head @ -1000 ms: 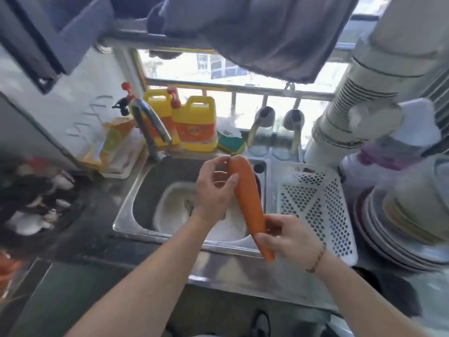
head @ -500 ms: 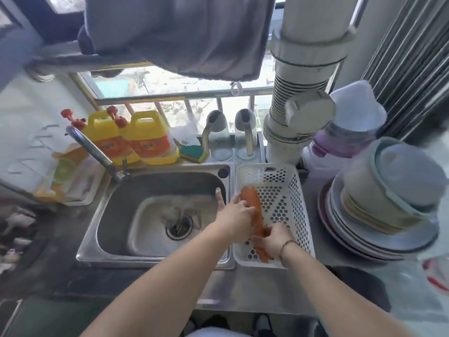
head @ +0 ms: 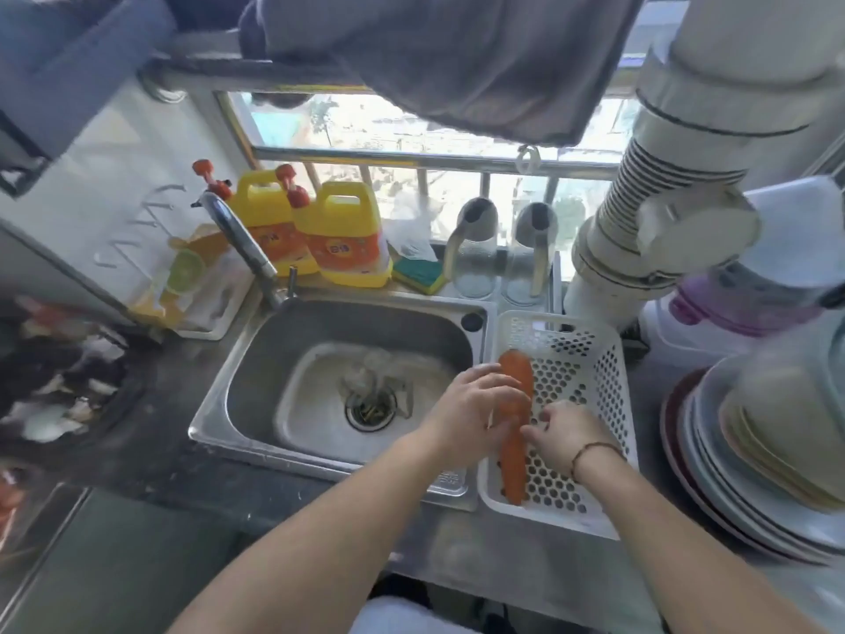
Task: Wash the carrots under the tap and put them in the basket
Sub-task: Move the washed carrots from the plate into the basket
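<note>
Two bare forearms reach forward from the bottom edge over a dark, wet surface (head: 151, 469). The left hand (head: 466, 416) lies with fingers loosely curved over the left side of one carrot (head: 514, 432), touching it; whether it actually grips cannot be told. The right hand (head: 564, 434), with one beaded bracelet (head: 594, 450) at its wrist, has its fingers bent at the carrot's right side, and a firm hold cannot be confirmed here either. The single carrot lies lengthwise in one white perforated basket (head: 608, 404), thick end away from the person, thin end near the basket's front wall. The basket sits just right of one steel sink (head: 256, 372), its edge against the sink rim. The sink holds one round drain (head: 370, 407) with shallow water around it. One curved tap (head: 242, 244) rises at the sink's far left corner. Behind the sink stand two yellow bottles (head: 347, 240) with red pump tops, side by side, then one green and yellow sponge (head: 418, 272), then two ladles (head: 475, 221) hanging on the window rail. At right stands one stack of plates (head: 713, 459) with bowls on top, too blurred to count. One wide white pipe (head: 676, 176) runs up behind the basket. One grey cloth (head: 457, 57) hangs over the window.
</note>
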{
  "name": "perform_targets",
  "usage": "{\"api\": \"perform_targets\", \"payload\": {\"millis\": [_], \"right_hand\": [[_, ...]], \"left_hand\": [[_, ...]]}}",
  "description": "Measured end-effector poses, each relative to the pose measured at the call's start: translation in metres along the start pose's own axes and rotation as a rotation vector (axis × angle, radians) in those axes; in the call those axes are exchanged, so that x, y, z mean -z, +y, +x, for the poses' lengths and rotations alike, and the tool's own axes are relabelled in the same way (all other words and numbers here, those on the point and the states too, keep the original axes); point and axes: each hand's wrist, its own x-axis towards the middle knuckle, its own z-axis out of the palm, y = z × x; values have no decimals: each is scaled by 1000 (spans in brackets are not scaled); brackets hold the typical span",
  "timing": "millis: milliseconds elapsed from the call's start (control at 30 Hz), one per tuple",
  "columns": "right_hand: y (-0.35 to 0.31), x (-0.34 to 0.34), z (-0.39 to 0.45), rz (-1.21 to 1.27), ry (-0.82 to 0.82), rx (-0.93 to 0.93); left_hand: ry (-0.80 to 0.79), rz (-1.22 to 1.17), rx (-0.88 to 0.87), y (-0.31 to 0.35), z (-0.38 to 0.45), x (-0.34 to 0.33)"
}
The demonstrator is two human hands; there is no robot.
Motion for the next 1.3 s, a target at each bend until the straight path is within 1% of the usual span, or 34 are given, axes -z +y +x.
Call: {"api": "perform_targets", "payload": {"millis": [33,67,133,233,300,400,500,600,667,733,867,933,1100,1167,1233,1300], "right_hand": [[-8,10,-2,-69,79,1],[-20,17,-3,-111,151,23],[-56,25,-8,-133,234,126],[-135,15,-25,-152,279,397],[-194,-9,-42,-161,240,582],[-281,-62,-70,-243,93,789],[-361,-119,-102,-331,-26,945],[-433,-176,-133,-411,-94,1047],[-473,-208,-151,-423,-130,1079],[-505,-234,-164,-426,-164,1065],[-546,-274,-177,-454,-191,1057],[-558,-291,-176,-454,-207,1002],[-571,-325,-171,-544,-231,880],[-574,-332,-170,-523,-231,837],[-575,-338,-170,-496,-195,821],[-575,-341,-171,-489,-169,837]], "left_hand": [[147,-95,43,-8,-11,7],[252,-142,109,-16,-23,16],[348,-191,260,-33,-51,40],[453,-219,451,-64,-106,82],[542,-229,569,-88,-151,109],[663,-226,707,-123,-228,150],[798,-197,816,-152,-308,190],[893,-126,956,-184,-394,224],[938,-125,1053,-204,-444,243],[979,-129,1144,-221,-483,260],[1009,-95,1345,-251,-534,285],[980,-120,1380,-267,-551,292],[910,-176,1454,-301,-574,307],[844,-191,1471,-311,-576,311],[778,-172,1485,-319,-574,313],[748,-140,1498,-321,-572,314]]}}
